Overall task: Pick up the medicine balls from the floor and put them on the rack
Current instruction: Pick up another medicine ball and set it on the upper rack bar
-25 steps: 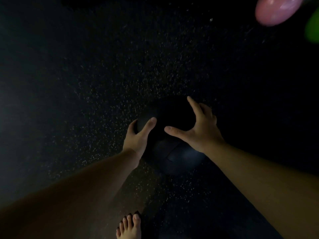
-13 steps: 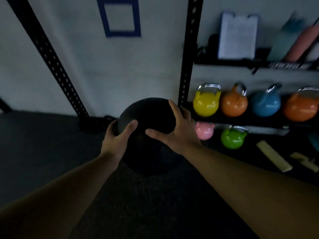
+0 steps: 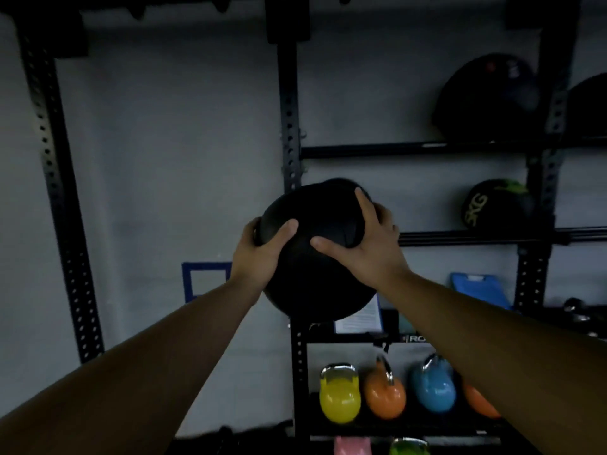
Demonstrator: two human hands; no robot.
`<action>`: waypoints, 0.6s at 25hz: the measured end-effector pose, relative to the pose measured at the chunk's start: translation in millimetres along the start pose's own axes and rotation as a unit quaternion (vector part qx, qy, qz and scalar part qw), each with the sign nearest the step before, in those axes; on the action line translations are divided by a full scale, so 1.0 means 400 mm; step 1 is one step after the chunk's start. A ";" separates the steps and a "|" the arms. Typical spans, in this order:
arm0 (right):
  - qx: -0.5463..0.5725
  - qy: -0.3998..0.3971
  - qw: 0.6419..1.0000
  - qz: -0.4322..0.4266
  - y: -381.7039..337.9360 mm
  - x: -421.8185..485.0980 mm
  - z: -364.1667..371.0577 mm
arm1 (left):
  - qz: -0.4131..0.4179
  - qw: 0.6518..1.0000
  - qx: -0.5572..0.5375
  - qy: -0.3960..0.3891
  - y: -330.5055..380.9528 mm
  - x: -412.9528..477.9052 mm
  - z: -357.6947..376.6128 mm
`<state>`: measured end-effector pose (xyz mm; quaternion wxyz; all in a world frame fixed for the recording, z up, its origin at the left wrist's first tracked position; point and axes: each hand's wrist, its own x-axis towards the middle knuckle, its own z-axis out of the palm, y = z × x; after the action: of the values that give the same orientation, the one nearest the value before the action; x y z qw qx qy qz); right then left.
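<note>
Before grey wall [image 3: 164, 159], black rack [image 3: 289, 126]; left hand [image 3: 259, 254], right hand [image 3: 368, 247] grip clamped on medicine ball [image 3: 315, 231].

Not much to read here tbh; the small black medicine ball [image 3: 491, 205] sitting on the rack's [image 3: 492, 237] middle shelf has "5KG" in yellowish letters, tilted sideways; the rack crossbar [image 3: 417, 338] below the paper sheet [image 3: 359, 316] shows white letters starting "RO", rest hidden behind the arm; the sheet has printed lines but way too blurry to make out.
</note>
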<state>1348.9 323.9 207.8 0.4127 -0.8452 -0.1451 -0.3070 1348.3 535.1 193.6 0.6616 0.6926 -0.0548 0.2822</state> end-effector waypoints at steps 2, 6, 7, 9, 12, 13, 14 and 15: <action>-0.008 0.027 0.999 -0.025 -0.032 0.044 -0.103 | 0.034 0.999 -0.015 -0.009 0.098 0.015 0.059; -0.034 0.039 0.997 -0.061 -0.089 0.122 -0.216 | 0.061 0.997 -0.045 -0.007 0.201 0.050 0.114; -0.037 0.043 0.996 -0.070 -0.092 0.146 -0.227 | 0.065 0.996 -0.052 -0.005 0.212 0.069 0.126; -0.037 0.054 0.995 -0.079 -0.084 0.195 -0.226 | 0.078 0.995 -0.054 -0.008 0.218 0.117 0.147; -0.022 0.073 0.994 -0.082 -0.049 0.295 -0.181 | 0.101 0.993 -0.062 -0.007 0.192 0.230 0.174; -0.023 0.074 0.994 -0.083 -0.037 0.336 -0.160 | 0.103 0.993 -0.063 -0.011 0.176 0.278 0.181; -0.026 0.074 0.994 -0.082 -0.028 0.377 -0.137 | 0.105 0.992 -0.063 -0.016 0.161 0.330 0.189; -0.028 0.077 0.994 -0.079 -0.013 0.417 -0.110 | 0.106 0.992 -0.063 -0.019 0.144 0.380 0.197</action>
<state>1457.3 291.0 338.2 0.3734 -0.8163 -0.1705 -0.4065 1474.5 498.8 317.8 0.6692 0.6450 -0.1576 0.3336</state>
